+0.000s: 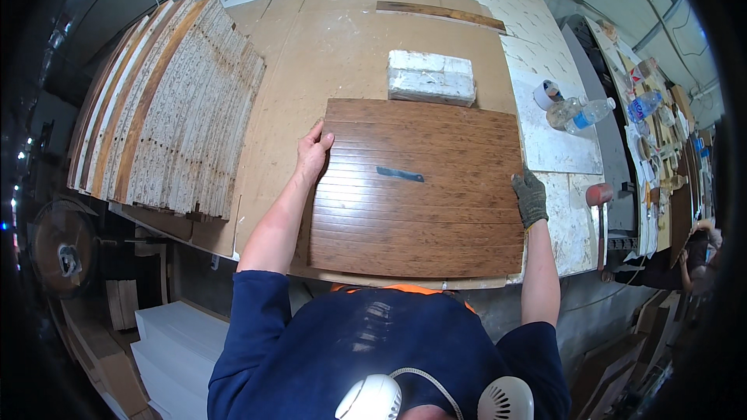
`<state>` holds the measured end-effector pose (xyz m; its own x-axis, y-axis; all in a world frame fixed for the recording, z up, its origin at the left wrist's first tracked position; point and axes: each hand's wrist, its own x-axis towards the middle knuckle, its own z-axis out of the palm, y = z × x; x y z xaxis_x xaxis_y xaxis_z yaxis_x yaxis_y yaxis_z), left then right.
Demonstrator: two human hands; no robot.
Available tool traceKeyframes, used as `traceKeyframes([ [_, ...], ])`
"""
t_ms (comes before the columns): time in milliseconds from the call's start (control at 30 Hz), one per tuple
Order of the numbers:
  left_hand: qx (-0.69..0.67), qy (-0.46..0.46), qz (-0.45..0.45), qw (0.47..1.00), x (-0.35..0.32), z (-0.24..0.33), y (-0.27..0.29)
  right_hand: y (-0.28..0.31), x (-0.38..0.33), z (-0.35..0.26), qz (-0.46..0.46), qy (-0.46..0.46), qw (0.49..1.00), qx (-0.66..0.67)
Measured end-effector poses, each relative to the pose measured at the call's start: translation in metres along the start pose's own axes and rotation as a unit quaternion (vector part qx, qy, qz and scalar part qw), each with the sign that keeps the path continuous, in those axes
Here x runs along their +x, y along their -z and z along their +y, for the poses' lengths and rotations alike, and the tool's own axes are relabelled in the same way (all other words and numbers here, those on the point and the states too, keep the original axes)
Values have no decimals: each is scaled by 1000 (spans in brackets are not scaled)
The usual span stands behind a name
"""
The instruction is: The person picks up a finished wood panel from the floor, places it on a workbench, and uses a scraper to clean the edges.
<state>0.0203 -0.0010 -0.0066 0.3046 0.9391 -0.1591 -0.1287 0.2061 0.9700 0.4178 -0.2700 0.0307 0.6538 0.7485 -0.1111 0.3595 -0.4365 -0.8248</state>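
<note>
A brown grooved wood panel [420, 225] lies flat in front of me on the cardboard-covered table. My bare left hand [313, 152] grips its left edge near the far corner, thumb towards the top face. On the opposite side my right hand [531, 197], in a dark grey glove, holds the right edge; its fingertips under the edge are partly hidden. A thin, dark blue-grey strip shaped like a blade [400, 174] rests on the middle of the panel, touched by neither hand. Just beyond the far edge sits a white wrapped block [430, 79].
Tall stacked panels [179, 109] stand on edge at the left. A narrow wooden strip [442, 15] lies far back. At right are a tape roll [548, 94], plastic bottles [591, 115] and a red-headed mallet [600, 195]. Another person [698, 253] is at the far right.
</note>
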Motion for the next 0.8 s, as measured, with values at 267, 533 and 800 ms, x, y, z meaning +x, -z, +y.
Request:
traceKeyframes([
  [267,61,-36,11,997,-8,10,-10,-1,2,8,5,2,999,42],
  [533,308,-19,123,943,-17,17,-9,2,0,0,-20,-13,999,31],
  [800,328,-26,135,934,-21,20,-10,1,2,5,-4,7,999,31],
])
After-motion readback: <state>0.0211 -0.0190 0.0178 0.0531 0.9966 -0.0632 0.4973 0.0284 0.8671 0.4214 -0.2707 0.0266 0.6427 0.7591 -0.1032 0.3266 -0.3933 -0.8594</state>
